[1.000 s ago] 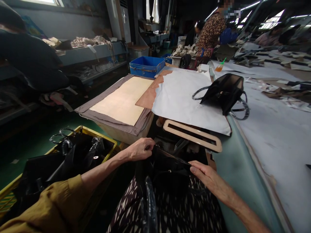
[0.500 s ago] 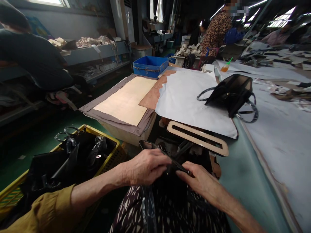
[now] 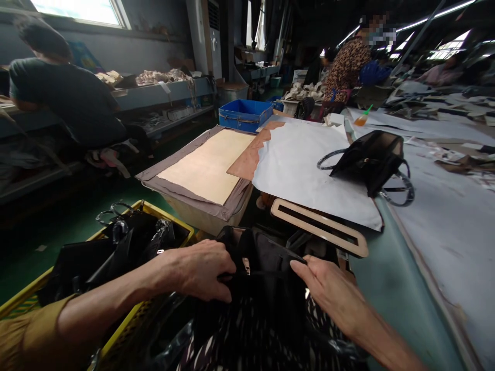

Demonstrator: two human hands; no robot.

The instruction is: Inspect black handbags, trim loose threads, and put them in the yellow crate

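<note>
A black handbag [image 3: 263, 281] rests on my lap over the patterned cloth, its mouth spread and a metal zipper pull [image 3: 246, 265] showing near the top. My left hand [image 3: 204, 270] grips the bag's left side, its fingers curled and partly lost against the black material. At the top right edge, my right hand [image 3: 325, 281] pinches the rim between thumb and fingers. Just beyond the bag, a flat beige frame with a long slot [image 3: 320, 226] juts from the table's edge. Plastic-wrapped handles hang low beside my lap.
To my left stands a yellow crate [image 3: 185, 226] of black bags. Another black handbag [image 3: 367, 159] lies on the white-covered table [image 3: 297, 154] at right. A cloth-lined bin [image 3: 197, 219] bears a cream sheet; behind it is a blue tub [image 3: 245, 114]. Other people sit and stand farther off.
My left hand has moved left, away from my right hand. The handbag's mouth has widened, bringing the zipper pull into sight. My right hand keeps its hold on the edge.
</note>
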